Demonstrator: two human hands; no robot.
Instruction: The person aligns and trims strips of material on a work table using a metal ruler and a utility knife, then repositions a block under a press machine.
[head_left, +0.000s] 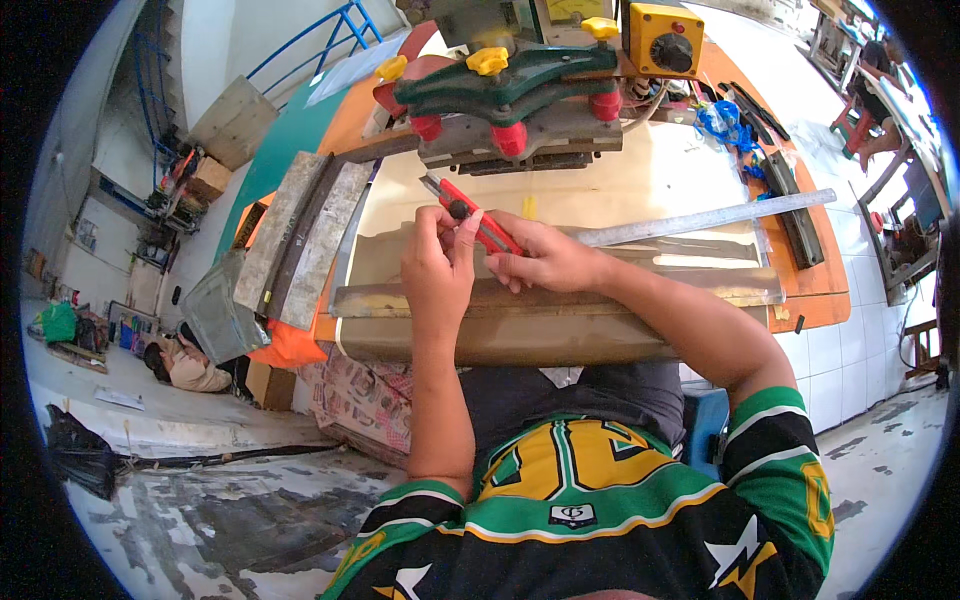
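Observation:
A red utility knife (490, 233) with a black round knob is held slantwise above the work table. My right hand (548, 254) is closed around its lower end. The thumb and fingers of my left hand (440, 255) are pinched at the black knob near the knife's blade end, which points up and left. Under my hands lies a cream-coloured sheet (650, 190), with a brown roll-like edge (520, 337) along the table's front. A long metal ruler (710, 215) rests across the sheet, to the right of my right hand.
A green clamp press (510, 85) with yellow knobs stands at the back, beside a yellow control box (666, 40). Metal bars (300, 240) lie at the left, a dark bar (795, 215) and blue plastic (725, 125) at the right. Another person (195, 365) is on the far left.

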